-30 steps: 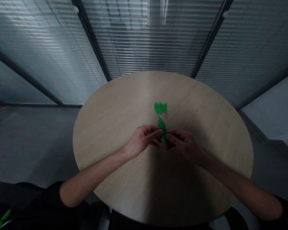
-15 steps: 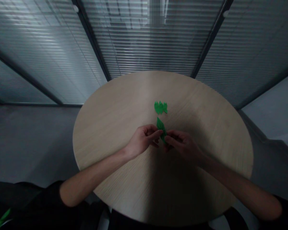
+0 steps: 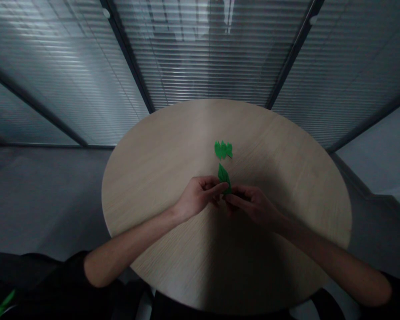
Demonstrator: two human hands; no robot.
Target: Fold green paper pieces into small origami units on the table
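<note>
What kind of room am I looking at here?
Probably an office or small meeting room, though I can't be sure: there's a round wooden table, with slatted blinds behind it, set between dark frames.

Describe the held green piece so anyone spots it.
Find the round wooden table, then the left hand and right hand near its middle. Between them is the green leaf-shaped piece: slender and held, unlike the wider, jagged green shape beyond.
</note>
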